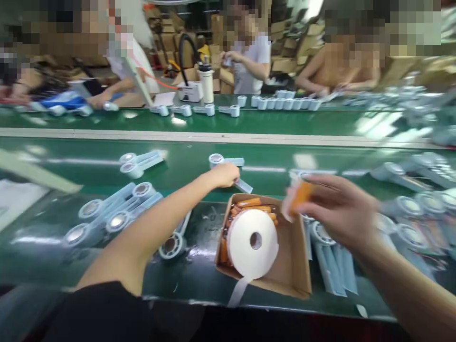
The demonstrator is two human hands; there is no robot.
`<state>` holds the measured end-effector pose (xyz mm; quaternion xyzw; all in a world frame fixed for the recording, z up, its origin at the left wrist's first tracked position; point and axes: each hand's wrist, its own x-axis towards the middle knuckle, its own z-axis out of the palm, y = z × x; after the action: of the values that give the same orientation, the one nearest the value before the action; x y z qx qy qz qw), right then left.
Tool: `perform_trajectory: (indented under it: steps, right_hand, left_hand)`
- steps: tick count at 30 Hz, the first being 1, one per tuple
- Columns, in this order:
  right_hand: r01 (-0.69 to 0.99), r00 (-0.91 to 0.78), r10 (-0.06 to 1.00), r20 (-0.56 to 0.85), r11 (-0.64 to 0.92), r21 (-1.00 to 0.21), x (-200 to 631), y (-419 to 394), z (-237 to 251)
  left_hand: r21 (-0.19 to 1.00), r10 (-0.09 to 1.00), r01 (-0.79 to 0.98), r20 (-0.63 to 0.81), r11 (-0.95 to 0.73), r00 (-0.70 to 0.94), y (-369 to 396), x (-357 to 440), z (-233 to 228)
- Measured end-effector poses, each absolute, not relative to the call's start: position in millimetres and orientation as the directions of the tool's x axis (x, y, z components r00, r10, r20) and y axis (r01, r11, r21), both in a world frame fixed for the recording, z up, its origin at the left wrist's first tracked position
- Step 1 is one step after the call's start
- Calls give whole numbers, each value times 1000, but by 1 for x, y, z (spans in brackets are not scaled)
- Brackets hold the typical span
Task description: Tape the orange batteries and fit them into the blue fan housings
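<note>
My left hand (227, 175) is stretched out over the green belt, its fingers closed on a pale blue plastic housing (244, 185) whose handle end sticks out below them. Just behind it lies another pale blue housing (216, 159) with a round head. My right hand (337, 202) pinches an orange battery (302, 194) with a white strip against it, slightly blurred, above the right edge of a cardboard box (299, 266). Inside the box, a roll of white tape (242, 244) rests on several orange batteries (249, 203), its loose end hanging over the front rim.
Several pale blue housings (117, 221) lie left of the box, and more housings (331, 256) are on the right. A pale rail (213, 136) divides the belt from a far lane. Across it, co-workers (251, 61) sit near rows of housings (281, 103) and a white cylindrical device (205, 85).
</note>
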<state>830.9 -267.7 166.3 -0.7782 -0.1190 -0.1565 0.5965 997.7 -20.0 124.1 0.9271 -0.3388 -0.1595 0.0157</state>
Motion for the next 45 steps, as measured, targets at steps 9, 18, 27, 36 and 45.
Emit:
perform_trajectory:
  steps: [9,18,27,36,45]
  right_hand:
    - [385,915,401,49,-829,-406,963,-200,123]
    - [437,871,490,-23,-797,-418,974,-196,107]
    - [301,947,320,35,-842,-447,924,-238,168]
    - [311,944,290,156,-628,-713,804,-284,135]
    - [207,973,183,141,-421,-883,756,-286,143]
  left_hand:
    - [349,-639,-564,-154,-748,753,0,1026,131]
    - [371,-471,-414,-75,-832,879,-23,1002,125]
    - [338,-595,-594,114,-730,796,-25,945,168]
    - [108,-871,-878,-226,-467,435,-7,812,165]
    - [-52,-789,-806,246,-590,563,57,796,167]
